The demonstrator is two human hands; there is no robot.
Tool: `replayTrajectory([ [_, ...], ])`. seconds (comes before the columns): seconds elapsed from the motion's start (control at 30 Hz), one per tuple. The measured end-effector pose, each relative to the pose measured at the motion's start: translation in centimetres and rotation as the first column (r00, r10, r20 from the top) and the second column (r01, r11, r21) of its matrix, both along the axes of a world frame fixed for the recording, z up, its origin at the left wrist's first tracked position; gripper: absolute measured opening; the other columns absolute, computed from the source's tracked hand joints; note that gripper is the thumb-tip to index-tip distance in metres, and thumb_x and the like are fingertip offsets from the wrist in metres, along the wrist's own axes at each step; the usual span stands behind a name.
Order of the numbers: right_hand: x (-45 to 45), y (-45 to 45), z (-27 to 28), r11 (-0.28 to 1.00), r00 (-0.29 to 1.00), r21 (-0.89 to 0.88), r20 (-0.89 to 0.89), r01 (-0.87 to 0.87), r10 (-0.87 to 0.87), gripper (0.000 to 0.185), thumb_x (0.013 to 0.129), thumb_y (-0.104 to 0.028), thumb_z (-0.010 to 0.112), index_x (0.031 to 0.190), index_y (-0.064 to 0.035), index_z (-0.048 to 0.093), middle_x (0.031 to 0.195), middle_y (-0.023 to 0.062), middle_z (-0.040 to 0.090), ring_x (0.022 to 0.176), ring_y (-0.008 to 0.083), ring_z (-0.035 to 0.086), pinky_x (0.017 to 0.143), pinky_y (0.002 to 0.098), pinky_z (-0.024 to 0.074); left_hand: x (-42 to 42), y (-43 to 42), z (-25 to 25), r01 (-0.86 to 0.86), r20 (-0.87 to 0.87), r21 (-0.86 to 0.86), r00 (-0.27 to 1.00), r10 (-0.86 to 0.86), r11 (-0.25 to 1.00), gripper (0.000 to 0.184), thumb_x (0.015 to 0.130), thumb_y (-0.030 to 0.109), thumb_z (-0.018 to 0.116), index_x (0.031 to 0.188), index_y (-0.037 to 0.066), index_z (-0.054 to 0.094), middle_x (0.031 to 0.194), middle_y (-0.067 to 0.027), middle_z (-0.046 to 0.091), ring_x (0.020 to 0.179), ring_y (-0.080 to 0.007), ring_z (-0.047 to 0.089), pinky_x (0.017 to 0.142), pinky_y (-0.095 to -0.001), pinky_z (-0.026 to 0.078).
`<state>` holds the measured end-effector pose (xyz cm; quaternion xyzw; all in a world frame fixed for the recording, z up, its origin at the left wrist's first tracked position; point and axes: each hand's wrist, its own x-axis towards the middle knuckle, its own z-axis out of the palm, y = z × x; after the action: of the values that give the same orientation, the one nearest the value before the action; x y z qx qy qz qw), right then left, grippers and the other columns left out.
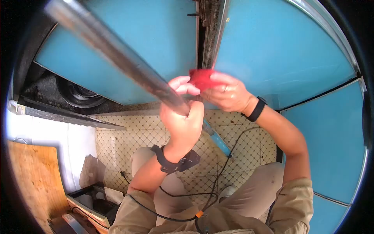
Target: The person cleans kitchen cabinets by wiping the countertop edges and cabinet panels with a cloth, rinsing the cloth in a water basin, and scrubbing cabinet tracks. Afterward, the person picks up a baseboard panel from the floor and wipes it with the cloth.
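Observation:
A long, worn metal pipe [128, 64] slants from the upper left, close to the camera, down into my left hand [181, 119]. The fingers of that hand wrap round the pipe. My right hand [228, 93] pinches a small red piece [202, 79] beside the pipe. Motion blurs this piece, and I cannot tell whether it is cloth or something stiffer. Some left fingertips reach close to it. Below the hands, a light-blue tube [218, 141] lines up with the pipe; my left hand hides whether the two join.
Blue panels [284, 54] stand ahead and to the right. A dark wheel-like part [82, 91] sits in a recess at left. Black cable [187, 194] crosses the tiled floor [111, 148] and my lap. A plywood board [37, 181] and an open box [97, 204] occupy the lower left.

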<state>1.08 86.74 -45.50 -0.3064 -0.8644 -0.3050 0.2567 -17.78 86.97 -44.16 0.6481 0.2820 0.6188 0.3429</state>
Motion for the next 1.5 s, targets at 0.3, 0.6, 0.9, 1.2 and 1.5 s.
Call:
replayTrajectory([
  [0.3, 1.9, 0.2, -20.1, 0.956, 0.96, -0.274, 0.222, -0.105, 0.169, 0.01, 0.071, -0.011, 0.058, 0.076, -0.0066, 0.065, 0.084, 0.0016, 0.065, 0.096, 0.0179, 0.065, 0.115, 0.0346, 0.0373, -2.9, -1.7, 0.4, 0.217, 0.299, -0.254, 0.944, -0.136, 0.943, 0.044, 0.08, -0.011, 0.044, 0.122, -0.002, 0.039, 0.074, -0.0109, 0.058, 0.052, -0.0136, 0.051, 0.053, -0.0246, 0.046],
  [0.6, 1.2, -1.5, -30.0, 0.943, 0.955, -0.315, 0.296, 0.105, -0.008, 0.02, 0.078, -0.017, 0.055, 0.081, -0.0111, 0.074, 0.086, 0.0025, 0.068, 0.106, 0.0173, 0.06, 0.114, 0.0341, 0.0337, -2.8, -3.1, 0.1, 0.19, 0.203, -0.224, 0.968, -0.144, 0.956, 0.038, 0.085, -0.001, 0.043, 0.123, -0.004, 0.038, 0.062, -0.0108, 0.054, 0.045, -0.013, 0.044, 0.045, -0.0243, 0.04],
  [0.9, 16.1, -15.9, -29.7, 0.492, 0.726, -0.635, 0.164, 0.596, -0.668, 0.02, 0.081, -0.01, 0.058, 0.092, -0.0131, 0.074, 0.109, 0.0042, 0.07, 0.114, 0.0244, 0.058, 0.106, 0.0388, 0.0389, -1.8, -3.2, 0.4, 0.216, 0.241, -0.267, 0.959, -0.152, 0.939, 0.035, 0.086, -0.002, 0.043, 0.121, -0.004, 0.039, 0.064, -0.0095, 0.055, 0.046, -0.0122, 0.044, 0.045, -0.0245, 0.038],
  [1.2, 29.7, -20.3, -23.8, -0.395, -0.134, -0.491, 0.484, 0.776, -0.865, 0.029, 0.072, -0.022, 0.075, 0.093, -0.0023, 0.071, 0.096, 0.018, 0.072, 0.088, 0.0348, 0.069, 0.076, 0.0416, 0.057, -1.9, -2.5, 0.2, 0.253, 0.282, -0.278, 0.944, -0.173, 0.927, 0.035, 0.084, -0.007, 0.042, 0.118, -0.003, 0.04, 0.063, -0.0087, 0.057, 0.047, -0.0098, 0.045, 0.049, -0.0237, 0.039],
  [1.5, 16.5, -11.6, -22.1, -0.313, 0.101, -0.688, 0.49, 0.655, -0.866, 0.057, 0.062, -0.044, 0.086, 0.097, -0.0018, 0.069, 0.097, 0.0165, 0.071, 0.092, 0.0306, 0.07, 0.078, 0.0401, 0.0565, -2.6, -1.9, 0.0, 0.277, 0.299, -0.278, 0.935, -0.191, 0.92, 0.034, 0.084, -0.009, 0.042, 0.118, -0.003, 0.041, 0.063, -0.0081, 0.057, 0.048, -0.0087, 0.045, 0.048, -0.0229, 0.038],
])
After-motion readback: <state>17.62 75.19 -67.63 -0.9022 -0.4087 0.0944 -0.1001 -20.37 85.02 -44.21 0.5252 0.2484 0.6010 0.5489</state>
